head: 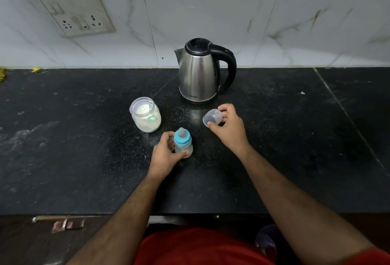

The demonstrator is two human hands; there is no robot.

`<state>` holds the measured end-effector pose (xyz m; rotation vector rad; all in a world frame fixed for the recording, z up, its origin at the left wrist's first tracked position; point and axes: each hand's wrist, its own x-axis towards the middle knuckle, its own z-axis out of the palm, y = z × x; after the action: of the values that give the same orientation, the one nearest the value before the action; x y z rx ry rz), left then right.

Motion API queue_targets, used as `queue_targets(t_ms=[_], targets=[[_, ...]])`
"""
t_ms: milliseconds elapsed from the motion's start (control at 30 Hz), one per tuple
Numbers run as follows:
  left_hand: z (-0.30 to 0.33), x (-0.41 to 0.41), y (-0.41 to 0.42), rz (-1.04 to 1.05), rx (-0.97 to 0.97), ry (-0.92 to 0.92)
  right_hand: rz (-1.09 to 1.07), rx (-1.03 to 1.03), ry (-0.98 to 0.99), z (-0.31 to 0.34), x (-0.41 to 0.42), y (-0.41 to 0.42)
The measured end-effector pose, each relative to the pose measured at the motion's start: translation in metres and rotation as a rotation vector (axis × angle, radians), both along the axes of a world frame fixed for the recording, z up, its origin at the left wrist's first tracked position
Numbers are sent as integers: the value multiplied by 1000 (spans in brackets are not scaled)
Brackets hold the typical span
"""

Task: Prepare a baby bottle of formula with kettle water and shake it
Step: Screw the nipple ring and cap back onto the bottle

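A small clear baby bottle (pixel 183 144) with a blue collar and teat stands upright on the black counter (pixel 84 138). My left hand (pixel 165 155) grips its body from the left. My right hand (pixel 229 126) holds the bottle's clear dome cap (pixel 212 118) just above the counter, to the right of the bottle. An open jar of white formula powder (pixel 145 118) with a scoop inside stands behind and left of the bottle. A steel kettle (pixel 199 72) with a black handle and lid sits at the back near the wall, lid closed.
A tiled wall with a switch and socket plate (pixel 78 14) rises behind the counter. Yellow scraps (pixel 37 70) lie at the far left back edge. The counter's front edge runs just before my red clothing (pixel 200 248).
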<state>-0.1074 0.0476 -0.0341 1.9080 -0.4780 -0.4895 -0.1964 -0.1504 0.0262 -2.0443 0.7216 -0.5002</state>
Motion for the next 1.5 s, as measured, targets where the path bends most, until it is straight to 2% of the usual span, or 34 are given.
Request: queue_targets(t_ms=[167, 267, 500, 800, 1100, 1333, 1500], targets=[[-1, 3, 18, -70, -19, 22, 94, 73, -128, 20, -13, 48], [-3, 5, 25, -104, -37, 54, 191, 23, -141, 30, -12, 71], [-2, 5, 30, -165, -93, 82, 287, -216, 49, 26, -11, 96], [-2, 6, 39, -230, -157, 56, 249, -319, 188, 15, -5, 106], [-3, 9, 42, -240, -141, 25, 249, -305, 182, 15, -7, 105], [-4, 6, 41, -220, -135, 22, 238, -437, 236, 18, -5, 102], [-1, 8, 42, -232, -94, -1, 232, -438, 250, 20, -6, 106]])
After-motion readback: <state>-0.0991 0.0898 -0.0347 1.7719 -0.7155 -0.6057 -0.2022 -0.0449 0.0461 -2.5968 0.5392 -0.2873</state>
